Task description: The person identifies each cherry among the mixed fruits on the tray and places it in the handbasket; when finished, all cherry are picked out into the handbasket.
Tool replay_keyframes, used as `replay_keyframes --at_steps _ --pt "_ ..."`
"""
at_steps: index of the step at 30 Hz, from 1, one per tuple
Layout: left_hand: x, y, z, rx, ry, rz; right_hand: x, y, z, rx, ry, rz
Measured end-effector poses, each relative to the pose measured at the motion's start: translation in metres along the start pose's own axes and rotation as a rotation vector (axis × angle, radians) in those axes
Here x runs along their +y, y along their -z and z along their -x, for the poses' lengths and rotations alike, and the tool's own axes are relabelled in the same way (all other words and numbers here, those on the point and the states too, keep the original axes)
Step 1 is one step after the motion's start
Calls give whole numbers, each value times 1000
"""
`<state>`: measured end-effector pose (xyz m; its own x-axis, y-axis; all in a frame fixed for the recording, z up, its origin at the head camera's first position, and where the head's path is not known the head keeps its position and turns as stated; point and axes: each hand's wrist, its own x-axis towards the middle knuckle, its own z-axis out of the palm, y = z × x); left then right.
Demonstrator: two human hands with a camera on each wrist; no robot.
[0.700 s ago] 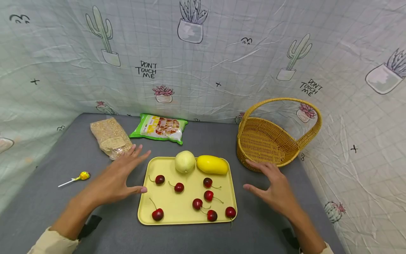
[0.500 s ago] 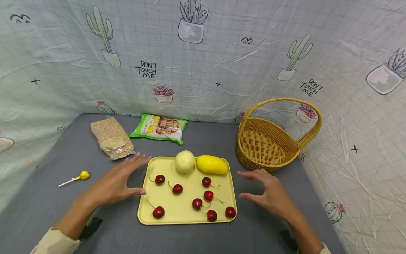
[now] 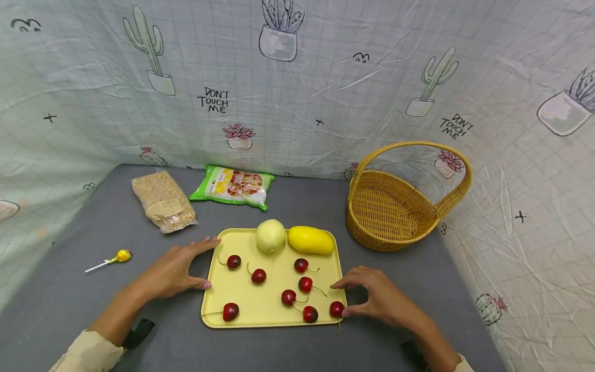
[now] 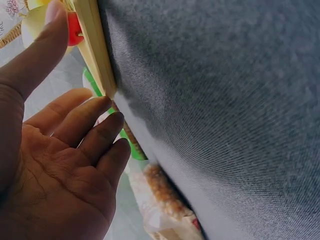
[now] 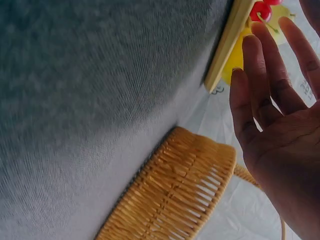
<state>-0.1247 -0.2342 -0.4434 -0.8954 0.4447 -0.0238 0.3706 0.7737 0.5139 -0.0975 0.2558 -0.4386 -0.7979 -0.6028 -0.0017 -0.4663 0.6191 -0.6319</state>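
Observation:
A yellow tray (image 3: 260,302) lies between my two hands in the head view. On it are several dark red cherries with stems, a pale green round fruit (image 3: 270,236) and a yellow oblong fruit (image 3: 310,240). My left hand (image 3: 174,271) is at the tray's left edge, thumb and fingers spread apart; in the left wrist view its fingertips (image 4: 104,101) meet the rim or come very close to it. At the right edge, my right hand (image 3: 383,297) has its fingertips over the rim, the thumb beside a corner cherry (image 3: 337,309). Whether it touches that cherry is unclear.
A wicker basket (image 3: 388,206) with a tall handle stands at the back right. At the back left lie a clear bag of grains (image 3: 163,199) and a green-and-white food packet (image 3: 237,187). A lollipop (image 3: 122,256) lies on the left. Printed cloth rises behind the table.
My right hand has moved left and nearer, from beside the basket to the tray's right edge. The left hand has shifted slightly. The front-left cherry has rolled, its stem now pointing left.

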Motion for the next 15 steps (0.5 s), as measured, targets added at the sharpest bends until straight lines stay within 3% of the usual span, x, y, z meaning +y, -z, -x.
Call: replay_keyframes --at_steps 6,15 --pt "-2 -1 0 2 -2 -13 0 -9 -2 -25 28 11" --pt "-2 -5 2 -2 -3 -30 0 -19 -4 0 96 25"
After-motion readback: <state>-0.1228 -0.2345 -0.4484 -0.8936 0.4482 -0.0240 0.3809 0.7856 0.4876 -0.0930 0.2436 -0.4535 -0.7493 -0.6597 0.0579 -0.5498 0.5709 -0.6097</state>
